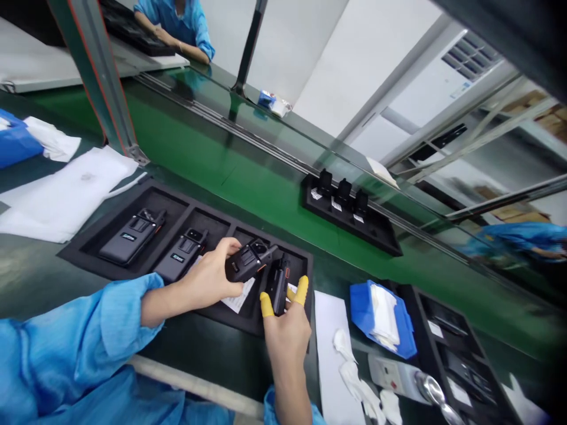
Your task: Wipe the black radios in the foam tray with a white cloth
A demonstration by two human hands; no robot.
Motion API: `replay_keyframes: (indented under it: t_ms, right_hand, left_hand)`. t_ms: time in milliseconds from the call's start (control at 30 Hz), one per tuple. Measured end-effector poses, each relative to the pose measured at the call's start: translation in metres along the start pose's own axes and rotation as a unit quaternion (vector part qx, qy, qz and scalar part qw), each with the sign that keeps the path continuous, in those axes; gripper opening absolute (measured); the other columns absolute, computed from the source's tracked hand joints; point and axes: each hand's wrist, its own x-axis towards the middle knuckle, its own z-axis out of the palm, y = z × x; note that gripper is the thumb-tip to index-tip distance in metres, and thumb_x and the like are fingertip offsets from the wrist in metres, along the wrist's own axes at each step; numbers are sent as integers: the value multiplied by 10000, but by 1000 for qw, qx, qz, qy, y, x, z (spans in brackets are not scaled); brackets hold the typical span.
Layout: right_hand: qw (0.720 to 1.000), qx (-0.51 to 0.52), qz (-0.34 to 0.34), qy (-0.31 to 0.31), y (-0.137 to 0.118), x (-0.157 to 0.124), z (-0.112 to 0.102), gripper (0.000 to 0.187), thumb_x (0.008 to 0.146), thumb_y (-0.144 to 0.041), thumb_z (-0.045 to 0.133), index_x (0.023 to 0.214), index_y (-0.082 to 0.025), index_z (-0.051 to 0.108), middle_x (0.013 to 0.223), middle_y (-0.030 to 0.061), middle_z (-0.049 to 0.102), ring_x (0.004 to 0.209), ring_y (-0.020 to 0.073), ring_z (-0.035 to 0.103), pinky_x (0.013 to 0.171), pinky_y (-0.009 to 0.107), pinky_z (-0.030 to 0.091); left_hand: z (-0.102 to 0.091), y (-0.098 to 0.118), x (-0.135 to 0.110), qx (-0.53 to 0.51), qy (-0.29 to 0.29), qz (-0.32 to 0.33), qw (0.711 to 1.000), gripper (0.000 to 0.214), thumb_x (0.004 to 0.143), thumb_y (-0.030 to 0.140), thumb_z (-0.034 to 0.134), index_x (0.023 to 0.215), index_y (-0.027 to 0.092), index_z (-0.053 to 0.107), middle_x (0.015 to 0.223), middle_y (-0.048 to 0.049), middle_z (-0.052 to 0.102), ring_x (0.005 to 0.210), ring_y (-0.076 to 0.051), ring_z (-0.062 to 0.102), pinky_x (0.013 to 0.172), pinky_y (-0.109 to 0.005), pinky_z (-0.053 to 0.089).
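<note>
My left hand grips a black handheld device, tilted over the third compartment of the black foam tray. A white label shows beneath that device. My right hand, with yellow finger cots on thumb and forefinger, pinches another black device, standing on edge in the rightmost compartment. Two similar devices, a left one and a middle one, lie face up in the other compartments, each with a small bright label and a dark round or square window near its top.
Beyond the bench, a green conveyor belt carries another black tray with three dark devices. On my right are a blue bin of white cloths, crumpled white finger cots and another device tray. A co-worker sits opposite.
</note>
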Motion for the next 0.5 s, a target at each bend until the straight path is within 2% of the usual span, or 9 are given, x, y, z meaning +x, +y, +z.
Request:
replay_keyframes:
  t_ms: [33,100,200,267,333,500]
  right_hand:
    - [1000,0,-4,1,2,0,2,897,727,-543,551,1438,-107,222,1100,150,643,948,309,621,791,396,453]
    - [1000,24,-12,6,9,3,7,910,711,-569,564,1423,-94,255,1094,152,636,926,291,620,783,381,459]
    - [999,40,-22,-2,22,11,14,739,690,-585,577,1262,-124,499,995,121,647,884,272,613,765,363,468]
    - [999,24,-30,-14,26,14,16,581,688,-585,563,1078,-158,613,935,102,644,877,281,603,772,379,467]
    - [999,8,-52,-9,26,13,14,517,703,-573,530,1011,-170,627,937,103,632,911,297,584,804,404,458]
    - [987,-45,-118,100,13,-1,8,633,777,-566,432,1187,-95,535,1098,195,553,1089,349,485,920,478,391]
  left_hand:
    - [-2,-1,-1,-70,6,-22,997,681,542,160,705,1153,199,405,1138,-75,557,1070,-243,550,939,-374,417]
    - [-6,-3,-3,-214,14,-77,974,727,520,166,738,1173,187,417,1095,-70,573,1015,-221,574,915,-368,431]
    - [-9,-5,-6,-367,23,-138,920,718,510,167,765,1174,175,492,1018,-55,604,969,-206,587,897,-364,429]
    - [-10,-6,-8,-404,26,-145,903,647,508,154,775,1120,155,568,993,-59,627,983,-210,583,921,-365,412]
    - [-10,-6,-9,-420,17,-139,897,562,512,144,781,1051,138,625,1004,-70,647,1010,-218,575,953,-365,392]
    - [-7,-7,-8,-451,-5,-139,882,548,495,113,792,1025,128,653,1033,-73,668,997,-215,588,966,-361,391]
